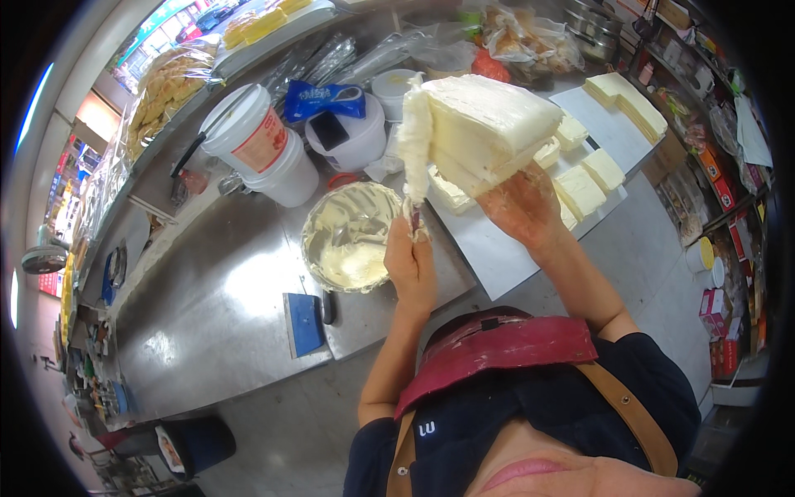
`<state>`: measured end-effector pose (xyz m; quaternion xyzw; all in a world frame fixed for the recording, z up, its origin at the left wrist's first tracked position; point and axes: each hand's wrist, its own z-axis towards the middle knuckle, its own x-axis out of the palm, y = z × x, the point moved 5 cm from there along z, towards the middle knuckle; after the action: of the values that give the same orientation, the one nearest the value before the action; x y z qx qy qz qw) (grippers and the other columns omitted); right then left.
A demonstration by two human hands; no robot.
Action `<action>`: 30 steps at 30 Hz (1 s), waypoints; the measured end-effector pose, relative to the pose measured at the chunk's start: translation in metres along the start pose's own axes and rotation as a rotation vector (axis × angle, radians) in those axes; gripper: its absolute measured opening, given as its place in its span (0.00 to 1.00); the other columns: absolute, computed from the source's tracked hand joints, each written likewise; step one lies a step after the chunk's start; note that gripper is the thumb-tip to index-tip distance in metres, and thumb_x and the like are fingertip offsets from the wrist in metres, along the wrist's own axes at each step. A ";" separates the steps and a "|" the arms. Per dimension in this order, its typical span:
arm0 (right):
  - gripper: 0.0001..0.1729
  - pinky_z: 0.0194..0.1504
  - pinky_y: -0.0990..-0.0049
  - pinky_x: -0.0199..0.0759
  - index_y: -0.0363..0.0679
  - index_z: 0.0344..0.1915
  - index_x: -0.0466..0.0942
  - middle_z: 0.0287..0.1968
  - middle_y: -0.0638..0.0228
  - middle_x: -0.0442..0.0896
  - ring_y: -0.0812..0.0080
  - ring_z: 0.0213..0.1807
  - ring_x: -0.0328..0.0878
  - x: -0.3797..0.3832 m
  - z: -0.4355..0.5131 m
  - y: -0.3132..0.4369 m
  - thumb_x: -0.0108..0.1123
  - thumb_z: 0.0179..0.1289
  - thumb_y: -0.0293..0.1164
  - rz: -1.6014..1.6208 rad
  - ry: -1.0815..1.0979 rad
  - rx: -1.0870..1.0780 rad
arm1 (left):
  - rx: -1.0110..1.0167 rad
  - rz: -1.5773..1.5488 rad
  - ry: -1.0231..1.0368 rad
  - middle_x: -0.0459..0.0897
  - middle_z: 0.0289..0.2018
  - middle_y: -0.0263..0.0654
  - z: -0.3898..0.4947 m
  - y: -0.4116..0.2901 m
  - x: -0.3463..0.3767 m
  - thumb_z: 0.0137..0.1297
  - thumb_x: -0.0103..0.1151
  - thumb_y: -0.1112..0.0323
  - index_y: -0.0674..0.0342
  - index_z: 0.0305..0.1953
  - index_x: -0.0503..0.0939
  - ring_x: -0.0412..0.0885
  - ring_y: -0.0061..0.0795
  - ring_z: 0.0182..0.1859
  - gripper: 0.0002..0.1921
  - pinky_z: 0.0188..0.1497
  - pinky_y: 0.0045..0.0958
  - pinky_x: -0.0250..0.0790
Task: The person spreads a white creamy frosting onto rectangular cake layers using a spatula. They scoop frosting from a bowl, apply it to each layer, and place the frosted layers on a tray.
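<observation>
My left hand (pixel 411 264) grips the handle of a spatula (pixel 415 140), its upright blade thickly coated in pale cream. The blade is at the left side of a large rectangular cream-covered cake block (pixel 490 121). My right hand (pixel 525 202) holds that block up from beneath, palm upward; some fingers are hidden by it. Below and left of the blade, a round bowl (pixel 304 248) smeared with pale cream rests on the steel worktop (pixel 211 335). Smaller cream-covered blocks (pixel 581 192) sit on a white paper-lined tray (pixel 490 267) under and right of my right hand.
White tubs (pixel 282 168), a blue packet (pixel 326 100) and a phone (pixel 329 130) stand behind the bowl. A blue-bladed scraper (pixel 304 324) lies near the front edge. More pale blocks (pixel 627 105) are at the tray's far end. Stocked shelves (pixel 720 155) line the right.
</observation>
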<state>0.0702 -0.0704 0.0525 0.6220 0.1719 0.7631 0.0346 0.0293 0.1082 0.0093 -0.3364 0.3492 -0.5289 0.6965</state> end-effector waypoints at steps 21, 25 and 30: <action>0.31 0.77 0.46 0.20 0.40 0.75 0.46 0.77 0.59 0.46 0.54 0.79 0.36 -0.068 0.011 0.113 0.32 0.79 0.42 0.139 0.383 -0.090 | -0.265 1.269 0.856 0.84 0.33 0.49 0.031 0.116 -0.143 0.64 0.45 0.65 0.60 0.37 0.82 0.82 0.52 0.39 0.13 0.42 0.49 0.72; 0.32 0.76 0.44 0.16 0.41 0.75 0.45 0.78 0.59 0.44 0.53 0.79 0.31 -0.094 0.003 0.142 0.35 0.78 0.41 -0.747 -0.017 -0.386 | -0.199 1.397 1.037 0.84 0.37 0.47 0.027 0.170 -0.106 0.63 0.47 0.62 0.58 0.37 0.83 0.81 0.50 0.40 0.13 0.41 0.47 0.71; 0.32 0.76 0.44 0.19 0.41 0.75 0.49 0.77 0.58 0.48 0.52 0.79 0.36 -0.097 -0.006 0.149 0.40 0.77 0.40 0.229 0.144 -0.242 | -0.589 1.051 0.963 0.84 0.30 0.48 0.035 0.201 -0.099 0.65 0.45 0.65 0.64 0.37 0.81 0.83 0.43 0.31 0.14 0.35 0.41 0.72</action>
<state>0.1103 -0.2373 0.0056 0.5724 0.0088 0.8198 0.0096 0.1404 0.2513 -0.1277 -0.0306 0.8540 -0.1020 0.5093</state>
